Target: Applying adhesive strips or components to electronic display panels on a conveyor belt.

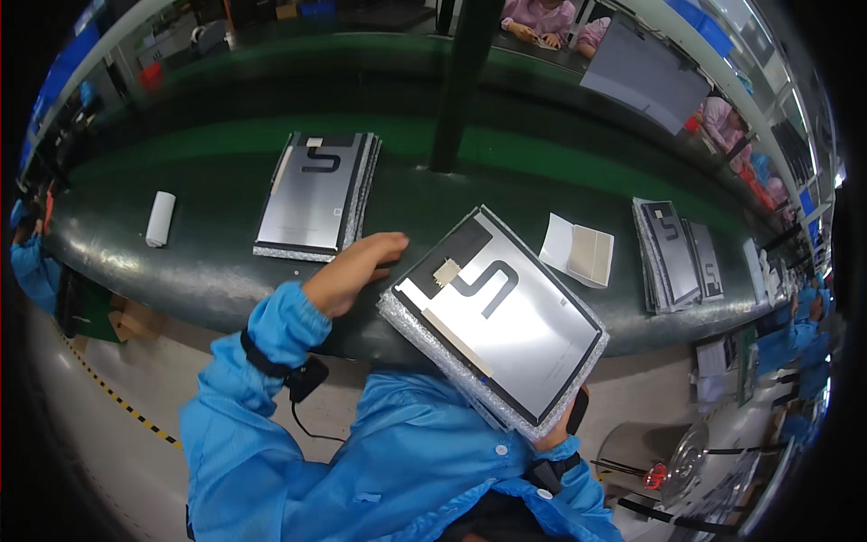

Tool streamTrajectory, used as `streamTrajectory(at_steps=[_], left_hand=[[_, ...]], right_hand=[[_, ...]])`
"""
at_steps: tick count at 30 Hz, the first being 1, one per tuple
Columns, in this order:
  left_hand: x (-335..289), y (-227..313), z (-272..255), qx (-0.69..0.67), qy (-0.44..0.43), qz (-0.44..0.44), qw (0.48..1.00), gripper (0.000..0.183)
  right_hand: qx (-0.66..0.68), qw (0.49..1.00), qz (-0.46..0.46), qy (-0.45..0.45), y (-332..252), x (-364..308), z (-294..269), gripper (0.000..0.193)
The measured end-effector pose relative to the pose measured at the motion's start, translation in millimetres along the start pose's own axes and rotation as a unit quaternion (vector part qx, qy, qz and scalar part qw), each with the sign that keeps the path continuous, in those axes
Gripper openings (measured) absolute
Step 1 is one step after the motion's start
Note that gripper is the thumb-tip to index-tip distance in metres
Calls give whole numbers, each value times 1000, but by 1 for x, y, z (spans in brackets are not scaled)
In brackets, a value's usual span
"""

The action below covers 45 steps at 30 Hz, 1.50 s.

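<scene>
A silver flat display panel (533, 339) with a black curved strip lies tilted on top of a stack of panels and bubble wrap (420, 341), in front of my body. My right hand (558, 428) grips this stack at its lower right corner; most of its fingers are hidden beneath. My left hand (354, 273) is raised off the stack's left edge, fingers stretched out and apart from the panel, holding nothing. Beyond it, a second stack of similar panels (312, 199) with bubble wrap rests on the dark green bench.
The dark green bench (217, 271) holds a white roll (160, 219) at left, a folded white and beige card (578, 251), and more panel stacks (668, 253) at right. A dark post (456, 99) rises behind. Co-workers sit across the bench; a round metal stool (684, 461) stands lower right.
</scene>
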<state>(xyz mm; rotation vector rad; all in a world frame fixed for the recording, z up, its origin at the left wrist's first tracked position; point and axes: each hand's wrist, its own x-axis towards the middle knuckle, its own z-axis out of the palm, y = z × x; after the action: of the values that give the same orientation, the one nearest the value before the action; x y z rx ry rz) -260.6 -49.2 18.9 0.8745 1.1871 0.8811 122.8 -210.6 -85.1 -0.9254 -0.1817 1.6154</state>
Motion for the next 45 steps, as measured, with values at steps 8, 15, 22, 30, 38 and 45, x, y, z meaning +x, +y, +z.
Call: streamTrajectory(at_steps=[8,15,22,30,38,45], left_hand=[[53,21,32,-6,-143,-183,973,90],[57,42,54,10,-204,-147,968,92],[71,41,57,56,-196,-160,966,92],[73,28,63,8,-185,-235,954,59],[76,28,77,-62,-158,-145,975,60],[124,27,129,-15,-259,-210,943,63]], right_hand=[[-99,992,78,22,9,-20,-20,69],[-126,980,144,57,-3,-21,-23,68],[-136,976,163,48,7,-28,-31,67],[-120,976,180,17,40,-35,-20,65],[18,988,78,135,33,-3,15,64],[194,973,44,121,16,45,29,58]])
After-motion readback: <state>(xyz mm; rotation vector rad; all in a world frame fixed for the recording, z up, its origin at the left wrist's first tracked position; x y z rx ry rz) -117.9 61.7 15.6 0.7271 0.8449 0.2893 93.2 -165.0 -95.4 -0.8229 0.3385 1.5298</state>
